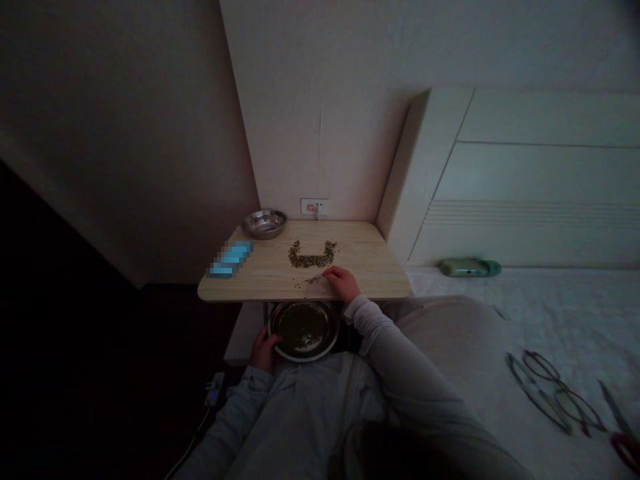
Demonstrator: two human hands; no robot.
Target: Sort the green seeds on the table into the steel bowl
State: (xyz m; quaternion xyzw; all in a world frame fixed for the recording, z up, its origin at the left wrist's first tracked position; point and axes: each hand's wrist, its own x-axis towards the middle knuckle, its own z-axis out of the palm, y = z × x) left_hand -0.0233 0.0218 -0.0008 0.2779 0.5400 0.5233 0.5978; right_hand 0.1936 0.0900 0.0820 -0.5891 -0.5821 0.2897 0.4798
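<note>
My left hand (pixel 264 349) grips the left rim of a round metal basin (pixel 327 347) below the table's front edge, its thumb over the rim. Small dark greenish grains (pixel 303 325), perhaps mung beans, cover much of the basin's bottom. My right hand (pixel 341 283), fingers pinched, holds a thin see-through card (pixel 316 288) at the front of the wooden tabletop (pixel 250 288). A few grains lie by this card. Farther back, more grains (pixel 313 260) form a U-shaped patch on the tabletop.
A metal bowl (pixel 265 225) stands at the tabletop's back left, near a blurred-out blue item (pixel 230 259). A wall socket (pixel 315 207) is behind. On the bed lie a green container (pixel 469 268), eyeglasses (pixel 560 390) and scissors (pixel 623 427). A power strip (pixel 214 390) is at lower left.
</note>
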